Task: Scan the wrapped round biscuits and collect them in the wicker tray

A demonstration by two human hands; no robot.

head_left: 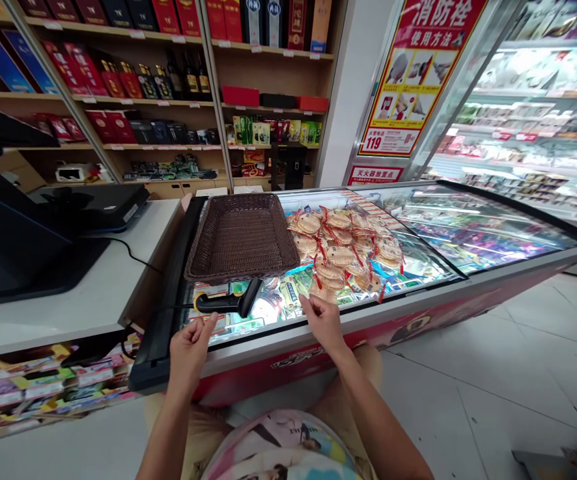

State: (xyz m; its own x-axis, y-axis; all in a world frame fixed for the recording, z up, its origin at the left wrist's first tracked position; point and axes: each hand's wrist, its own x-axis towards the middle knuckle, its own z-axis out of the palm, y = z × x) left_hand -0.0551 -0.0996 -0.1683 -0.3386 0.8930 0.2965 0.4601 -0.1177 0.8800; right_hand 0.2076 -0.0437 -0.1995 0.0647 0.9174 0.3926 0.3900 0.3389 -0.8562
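My left hand (191,347) hovers over the near edge of a glass-topped chest freezer (468,267), fingers pinched, just below a black barcode scanner (228,303) lying on the glass. My right hand (321,319) reaches to the nearest packet in a pile of red-edged wrapped snack packets (343,250) spread on the lid; its fingertips touch the packet's edge. An empty brown woven basket (242,237) sits on the glass to the left of the pile, above the scanner.
A white counter (93,293) with a black till screen (13,233) stands at the left. Shelves of boxed bottles (158,80) fill the back wall. An open refrigerated display (533,120) is at the right, with tiled floor (493,387) in front.
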